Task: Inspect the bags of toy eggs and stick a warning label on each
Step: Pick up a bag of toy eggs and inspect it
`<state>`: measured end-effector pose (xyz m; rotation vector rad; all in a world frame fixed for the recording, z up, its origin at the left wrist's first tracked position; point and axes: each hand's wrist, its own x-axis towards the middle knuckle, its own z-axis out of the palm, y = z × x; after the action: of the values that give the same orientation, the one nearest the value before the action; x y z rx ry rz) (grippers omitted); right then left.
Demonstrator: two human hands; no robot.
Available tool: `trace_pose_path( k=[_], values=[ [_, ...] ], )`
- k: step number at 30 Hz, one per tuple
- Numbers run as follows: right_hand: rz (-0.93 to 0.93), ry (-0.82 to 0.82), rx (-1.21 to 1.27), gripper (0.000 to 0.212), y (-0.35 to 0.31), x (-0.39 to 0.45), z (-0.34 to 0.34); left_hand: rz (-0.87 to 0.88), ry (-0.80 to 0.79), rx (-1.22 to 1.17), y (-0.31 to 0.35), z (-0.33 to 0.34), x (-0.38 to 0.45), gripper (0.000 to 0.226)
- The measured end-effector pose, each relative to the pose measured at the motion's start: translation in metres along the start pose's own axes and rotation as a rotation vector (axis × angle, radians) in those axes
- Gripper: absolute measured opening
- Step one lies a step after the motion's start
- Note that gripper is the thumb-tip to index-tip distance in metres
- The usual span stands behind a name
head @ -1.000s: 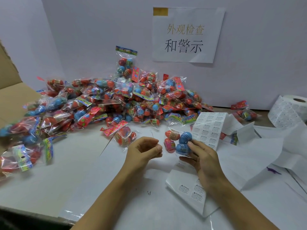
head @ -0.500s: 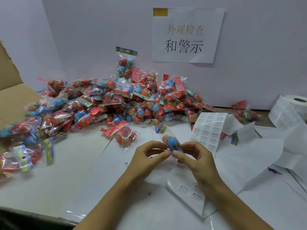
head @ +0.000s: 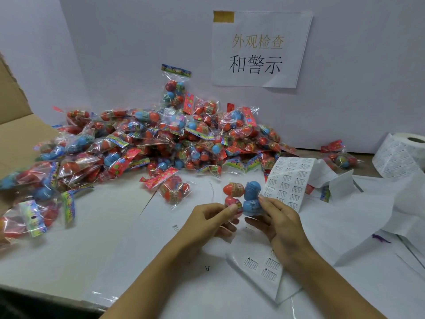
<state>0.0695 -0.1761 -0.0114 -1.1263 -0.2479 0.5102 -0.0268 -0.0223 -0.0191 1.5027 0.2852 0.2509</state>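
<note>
Cardboard box (head: 13, 134) at worktop's left edge, unlabelled bag pile (head: 161, 143) beside. Left hand (head: 207, 221) and right hand (head: 279, 223) pinch egg bag (head: 242, 195) mid-worktop, near front edge. Label strip (head: 287, 180) just right. Risk: slick film slipping from pinch.

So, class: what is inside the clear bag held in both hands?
The bag, held by the left hand and right hand, shows two orange and two blue eggs. The eggs' contents cannot be seen through their shells.
</note>
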Motion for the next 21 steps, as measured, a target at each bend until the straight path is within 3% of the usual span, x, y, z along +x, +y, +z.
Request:
trace_pose_path(
  k=[14, 18, 21],
  values=[
    [0.019, -0.055, -0.048, 0.021, -0.0023, -0.0036, 0.002, 0.106, -0.018, 0.045, -0.0008, -0.0017, -0.0015, 0.035],
    [0.025, -0.115, -0.116, 0.045, -0.002, -0.0064, 0.0043, 0.132, -0.011, 0.043, 0.0002, -0.0039, -0.0017, 0.037],
    [0.074, -0.136, -0.237, 0.059, -0.0004, -0.0064, 0.0056, 0.138, -0.063, 0.02, 0.0021, -0.0045, -0.0035, 0.023]
  ],
)
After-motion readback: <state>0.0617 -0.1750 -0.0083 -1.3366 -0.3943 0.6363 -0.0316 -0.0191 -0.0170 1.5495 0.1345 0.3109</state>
